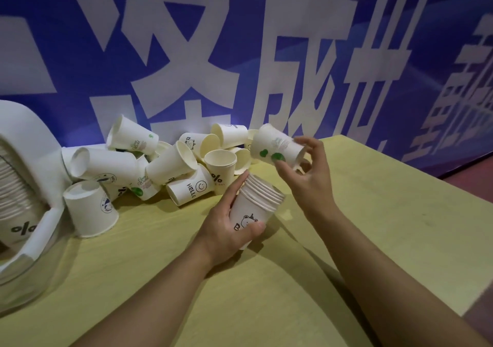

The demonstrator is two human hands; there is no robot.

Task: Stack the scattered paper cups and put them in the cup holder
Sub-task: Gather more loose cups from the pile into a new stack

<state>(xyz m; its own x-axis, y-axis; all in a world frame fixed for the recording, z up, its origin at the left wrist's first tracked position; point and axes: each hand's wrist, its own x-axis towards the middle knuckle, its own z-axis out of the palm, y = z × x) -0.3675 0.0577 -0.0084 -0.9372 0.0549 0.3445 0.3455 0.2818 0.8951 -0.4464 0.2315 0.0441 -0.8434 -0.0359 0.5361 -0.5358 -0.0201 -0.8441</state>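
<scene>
The near half of the pale yellow wooden table (pixel 266 293) lies bare of objects, crossed only by the two forearms; it offers open passage from the front edge toward the centre. The right portion of the tabletop beyond the right hand (pixel 306 176) is likewise unobstructed up to the blue printed backdrop (pixel 346 53). The far left-centre is blocked by a heap of scattered white paper cups (pixel 170 165), some upright, some tipped, several touching. At the left edge stands the white plastic cup holder (pixel 29 165), with an inverted white paper cup (pixel 90 209) just beside it, narrowing access there.
</scene>
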